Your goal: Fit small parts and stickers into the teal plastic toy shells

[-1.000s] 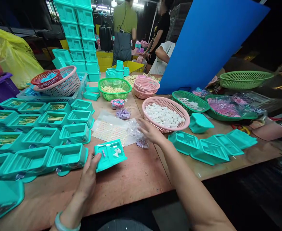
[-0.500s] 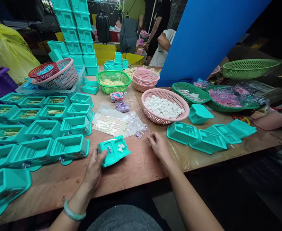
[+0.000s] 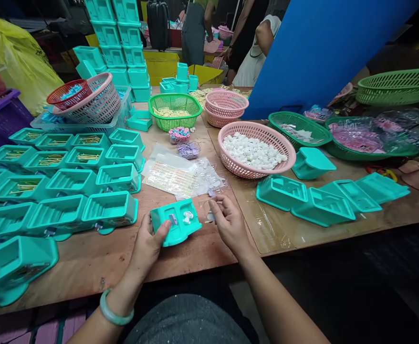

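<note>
My left hand [image 3: 148, 244] grips the near left corner of a small teal plastic tray [image 3: 176, 220] that rests on the wooden table [image 3: 88, 267]. A little white figure [image 3: 187, 217] and a small purple piece sit in the tray's recesses. Just to the tray's right, my right hand [image 3: 227, 222] pinches a tiny clear packet with a purple piece [image 3: 209, 210] between thumb and fingers. Clear bags of small parts [image 3: 206, 177] lie right behind it.
Rows of teal trays [image 3: 62, 186] fill the left side, more lie at right [image 3: 324, 200]. A pink basket of white figures [image 3: 256, 151], green and pink baskets, stacked teal boxes [image 3: 118, 36], a blue board [image 3: 320, 48] and people standing behind the table.
My right hand came back from beside the pink basket toward me and now sits next to the tray, pinching a small packet. The left hand kept its hold on the tray.
</note>
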The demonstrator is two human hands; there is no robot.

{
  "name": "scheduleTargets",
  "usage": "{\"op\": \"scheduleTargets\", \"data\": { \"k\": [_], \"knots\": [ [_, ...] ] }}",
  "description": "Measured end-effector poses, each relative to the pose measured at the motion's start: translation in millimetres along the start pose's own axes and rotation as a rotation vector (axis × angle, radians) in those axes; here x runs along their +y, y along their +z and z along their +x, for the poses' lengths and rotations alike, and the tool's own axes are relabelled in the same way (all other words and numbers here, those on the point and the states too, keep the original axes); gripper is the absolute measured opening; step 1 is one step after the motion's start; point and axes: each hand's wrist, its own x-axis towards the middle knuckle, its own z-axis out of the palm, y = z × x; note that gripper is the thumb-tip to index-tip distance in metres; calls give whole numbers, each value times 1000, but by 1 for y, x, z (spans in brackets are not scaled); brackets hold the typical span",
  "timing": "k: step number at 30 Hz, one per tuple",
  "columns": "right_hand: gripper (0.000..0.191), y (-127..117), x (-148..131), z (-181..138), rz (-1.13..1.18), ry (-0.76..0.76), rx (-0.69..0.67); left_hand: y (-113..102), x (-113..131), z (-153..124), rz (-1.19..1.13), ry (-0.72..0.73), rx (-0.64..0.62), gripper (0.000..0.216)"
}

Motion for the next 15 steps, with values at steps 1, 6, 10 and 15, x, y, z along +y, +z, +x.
{"op": "scheduleTargets", "data": {
  "k": [1,6,10,15],
  "knots": [
    [21,-1,-5,-2,-25,-10,-43,0,0,-1,15,10,-5,68],
    [19,2,-32,-8,-238,-113,-146,1,-1,-2,53,28,-48,65],
    [19,2,-26,-3,-151,-159,-67,0,0,-2,47,3,-52,68],
    [16,0,-3,-1,-194,-95,113,1,1,-1,54,2,-61,70]
  ]
}}
